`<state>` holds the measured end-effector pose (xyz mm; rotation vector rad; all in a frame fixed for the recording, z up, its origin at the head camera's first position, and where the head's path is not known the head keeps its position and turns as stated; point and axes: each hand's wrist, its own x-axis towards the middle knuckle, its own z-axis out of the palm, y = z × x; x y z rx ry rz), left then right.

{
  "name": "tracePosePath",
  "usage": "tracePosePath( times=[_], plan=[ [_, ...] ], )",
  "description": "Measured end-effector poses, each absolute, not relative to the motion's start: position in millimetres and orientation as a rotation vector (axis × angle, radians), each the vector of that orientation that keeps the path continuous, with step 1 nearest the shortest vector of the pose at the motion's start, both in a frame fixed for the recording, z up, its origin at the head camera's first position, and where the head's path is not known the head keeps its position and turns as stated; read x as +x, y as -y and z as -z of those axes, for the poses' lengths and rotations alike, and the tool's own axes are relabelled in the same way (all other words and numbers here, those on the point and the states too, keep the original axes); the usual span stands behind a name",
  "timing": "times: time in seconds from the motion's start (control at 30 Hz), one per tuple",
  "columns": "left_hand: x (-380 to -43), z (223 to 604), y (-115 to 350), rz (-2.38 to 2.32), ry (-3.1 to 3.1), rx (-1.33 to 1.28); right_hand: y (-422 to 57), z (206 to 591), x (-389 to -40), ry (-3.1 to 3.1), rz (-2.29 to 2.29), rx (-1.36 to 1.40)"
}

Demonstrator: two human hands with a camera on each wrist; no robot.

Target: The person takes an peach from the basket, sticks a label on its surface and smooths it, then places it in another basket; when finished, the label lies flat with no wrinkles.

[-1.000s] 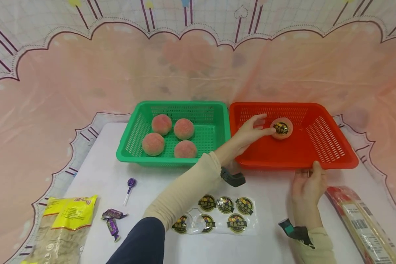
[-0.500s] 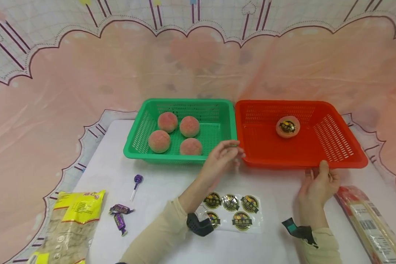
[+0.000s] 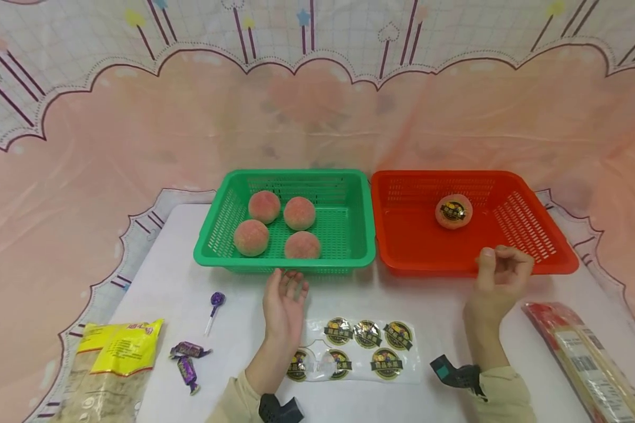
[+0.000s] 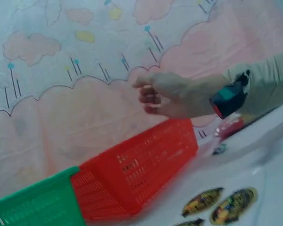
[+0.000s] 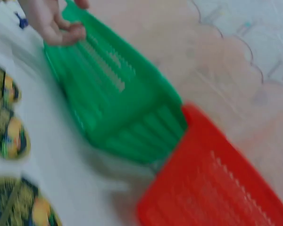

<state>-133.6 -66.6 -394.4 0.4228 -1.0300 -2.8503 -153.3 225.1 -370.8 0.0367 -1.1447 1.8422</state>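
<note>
My left hand (image 3: 284, 311) is palm up with loose fingers, its fingertips right at the front wall of the green basket (image 3: 338, 262). Four-sided and slotted, that basket holds several pink peaches (image 3: 251, 238). Over the front rim of the red basket (image 3: 418, 267), my right hand (image 3: 494, 288) hovers with loosely bent fingers and nothing in them. The left wrist view has this right hand (image 4: 172, 96) raised above the red basket's rim. A peach (image 3: 453, 222) with a round black-and-gold sticker (image 3: 453, 210) lies inside the red basket.
A clear sheet of round stickers (image 3: 386, 363) lies in front of the baskets. To the left are a purple lollipop (image 3: 217, 299), two wrapped candies (image 3: 187, 370) and a yellow-topped bag (image 3: 122, 349). A long red-ended packet (image 3: 582, 358) lies at right.
My left hand has withdrawn from the stickered peach in the red basket and moved left to the green basket's front. My right hand has come off the red basket's rim, rising slightly.
</note>
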Motion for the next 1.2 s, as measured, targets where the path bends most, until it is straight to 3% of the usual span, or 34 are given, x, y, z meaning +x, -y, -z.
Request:
tracePosePath(
  times=[0.23, 0.77, 1.2],
  plan=[
    [-140.0, 384.9, 72.4, 2.860, 0.876, 0.424, -197.9, 355.2, -169.1, 1.453, -2.053, 0.225],
    [-141.3, 387.9, 76.1, 2.865, 0.849, 0.470, -110.2, 309.3, -219.7, 2.356, -1.864, 0.565],
    [-142.2, 389.4, 74.6, 2.860, 0.849, 0.464, -54.4, 341.2, -317.5, 2.661, -2.242, 0.268]
  ],
)
